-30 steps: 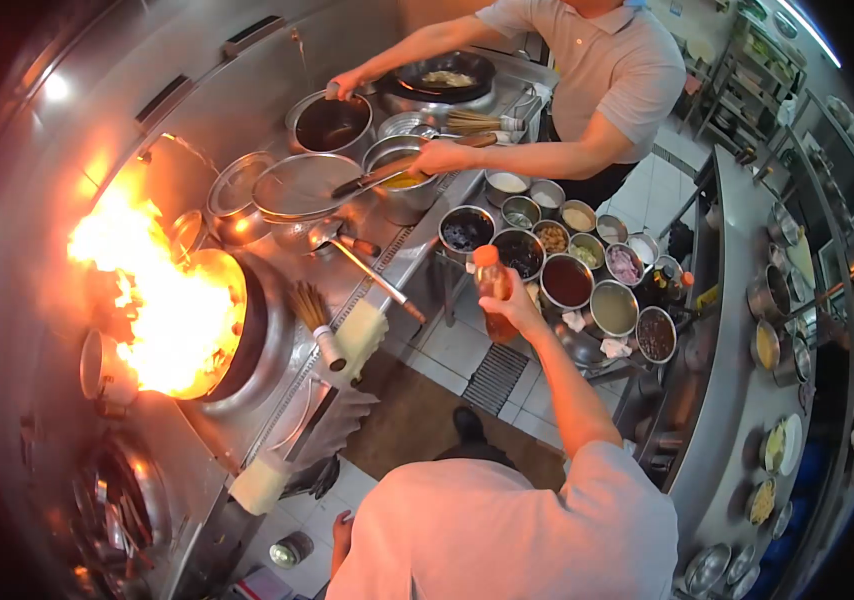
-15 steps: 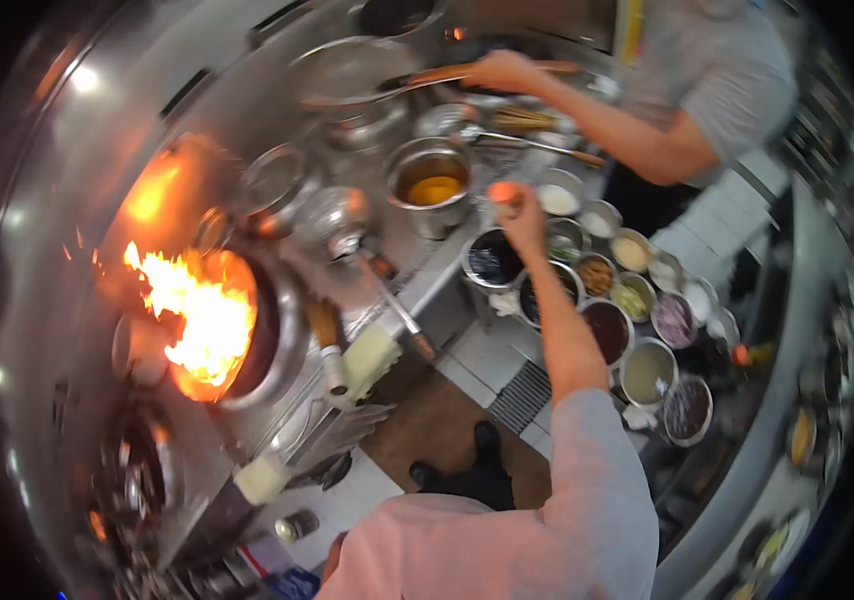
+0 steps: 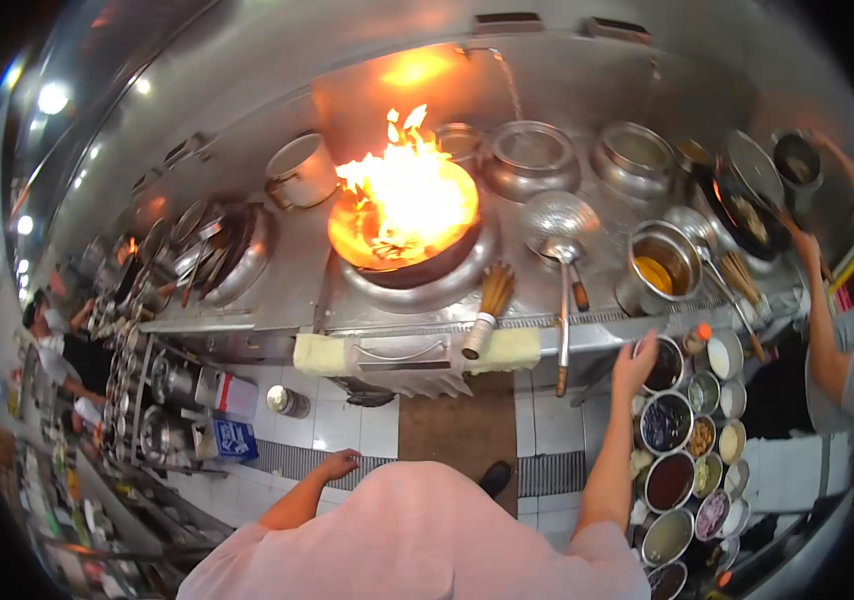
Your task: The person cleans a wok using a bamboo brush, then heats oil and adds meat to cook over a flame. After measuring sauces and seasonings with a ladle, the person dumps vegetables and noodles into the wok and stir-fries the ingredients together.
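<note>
My right hand (image 3: 635, 368) is beside the dark-filled bowl (image 3: 663, 364) at the counter's front edge. Its fingers are curled, and what they hold, if anything, is too small to make out. Just past that bowl stands a small bottle with an orange cap (image 3: 697, 338), apart from my hand. My left hand (image 3: 340, 463) is low over the floor, its fingers loosely curled with nothing visible in them. Ahead, tall flames rise from a wok (image 3: 417, 268) on the burner. A long-handled strainer (image 3: 559, 222) and a bamboo brush (image 3: 496, 290) rest on the steel counter.
A metal pot with orange liquid (image 3: 659, 265) stands near the counter edge. Bowls of ingredients (image 3: 669, 482) line my right side. At the far right another person's hand (image 3: 802, 240) grips a wok. A white pot (image 3: 302, 172) stands left of the flames; a can (image 3: 288, 402) is on the floor.
My view has swung toward the flaming wok. My right hand has let go of the orange-capped bottle, which now stands by the bowls, and has drawn away. My left hand has come into view.
</note>
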